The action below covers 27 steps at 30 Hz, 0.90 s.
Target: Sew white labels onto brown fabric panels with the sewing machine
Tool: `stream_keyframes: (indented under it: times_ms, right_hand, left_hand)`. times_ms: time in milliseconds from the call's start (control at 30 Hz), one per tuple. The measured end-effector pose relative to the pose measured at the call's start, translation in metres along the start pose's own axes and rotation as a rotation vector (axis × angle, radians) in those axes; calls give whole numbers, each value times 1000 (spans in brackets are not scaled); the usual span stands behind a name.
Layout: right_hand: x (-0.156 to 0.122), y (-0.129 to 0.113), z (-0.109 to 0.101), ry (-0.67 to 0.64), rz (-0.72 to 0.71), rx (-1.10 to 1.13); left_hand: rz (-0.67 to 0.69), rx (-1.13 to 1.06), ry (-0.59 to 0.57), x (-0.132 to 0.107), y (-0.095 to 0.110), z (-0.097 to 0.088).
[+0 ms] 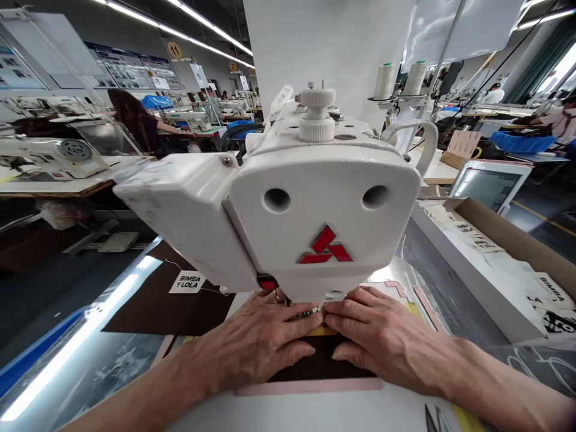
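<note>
Both hands lie flat with thumbs spread from the fingers, the left hand (258,329) pressing beside a small lettered label (309,312) and the right hand (382,327) near its other end, neither closed around anything, over dark brown material (319,360) beneath the white sewing-machine head (324,186). From where I stand, a brown panel (166,313) sits to the left, a "BIMBA Y LOLA" tag (187,281) on it. To the right, metal blades (431,419) poke in low by the forearm, and beyond them a long open box (472,285) holds more printed labels (549,291).
</note>
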State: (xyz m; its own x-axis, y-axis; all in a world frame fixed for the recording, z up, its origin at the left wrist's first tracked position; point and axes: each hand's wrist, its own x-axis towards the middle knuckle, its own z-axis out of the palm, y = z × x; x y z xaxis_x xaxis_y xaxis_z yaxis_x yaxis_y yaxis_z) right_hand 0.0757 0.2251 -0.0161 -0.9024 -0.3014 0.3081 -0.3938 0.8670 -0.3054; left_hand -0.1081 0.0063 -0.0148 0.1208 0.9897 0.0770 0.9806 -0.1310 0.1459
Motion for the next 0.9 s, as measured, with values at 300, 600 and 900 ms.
stream_keyframes:
  times_ms: [300, 600, 900]
  right_hand:
    - [2, 5, 2, -6, -40, -32]
    - [-1, 5, 4, -9, -54, -59]
    - [3, 5, -2, 69, -10, 31]
  left_hand:
    - [11, -36, 9, -3, -2, -7]
    - [-53, -80, -99, -1, 1, -7]
    - [-86, -134, -107, 2, 3, -8]
